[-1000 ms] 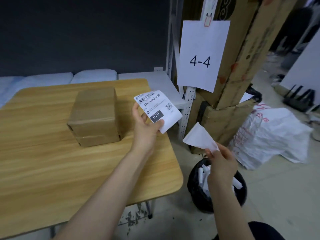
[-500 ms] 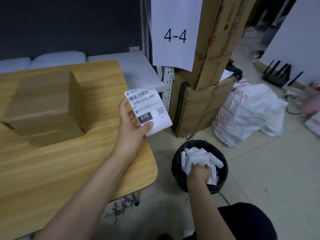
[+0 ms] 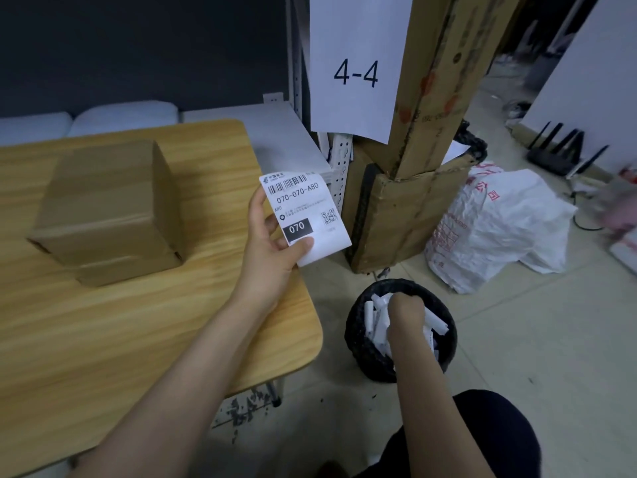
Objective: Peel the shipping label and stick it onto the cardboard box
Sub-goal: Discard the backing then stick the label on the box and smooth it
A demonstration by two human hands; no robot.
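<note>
The left hand (image 3: 272, 246) pinches the shipping label (image 3: 305, 215), at three o'clock of the cardboard box (image 3: 107, 208). The right hand (image 3: 405, 310) dips into the bin (image 3: 355, 343) at five o'clock; I cannot tell its grip.

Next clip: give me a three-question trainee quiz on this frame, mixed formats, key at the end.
1. True or false: the shipping label is already stuck on the cardboard box.
2. Where is the right hand? A) on the box B) in the black bin C) on the white bag
3. Fill in: the left hand holds the label printed side ____ the camera.

Key: 1 false; 2 B; 3 towards.
</note>
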